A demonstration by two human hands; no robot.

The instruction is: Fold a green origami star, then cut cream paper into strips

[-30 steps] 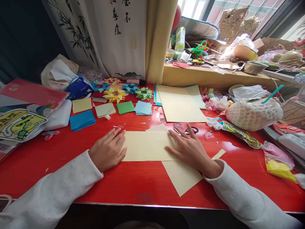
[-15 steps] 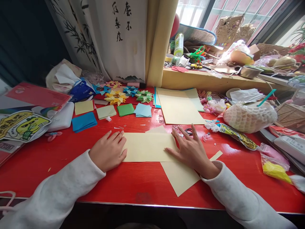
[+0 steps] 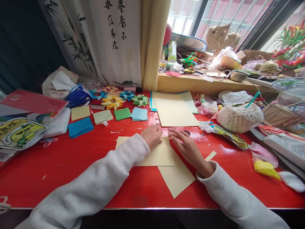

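A folded pale yellow paper strip [image 3: 164,156] lies flat on the red table. My left hand [image 3: 152,137] reaches across it and rests near its upper edge, fingers loosely bent and partly hidden. Just past the strip's right end is my right hand [image 3: 188,149], open with fingers spread and holding nothing. Under the strip, a pale yellow square sheet [image 3: 176,179] sticks out toward me. A black ring-shaped handle [image 3: 187,132] shows beyond my right fingertips. A narrow paper offcut [image 3: 211,156] lies by my right wrist.
Behind my hands lies a stack of large paper sheets [image 3: 175,109]. Small coloured paper piles, such as a blue pile [image 3: 81,127] and a green pile [image 3: 122,114], sit at left before folded paper stars [image 3: 112,102]. A net-wrapped cup [image 3: 239,117] and bags crowd the right.
My left hand has moved right, from the strip's left end to its upper middle. My right hand has shifted off the strip's right end. The view has moved slightly.
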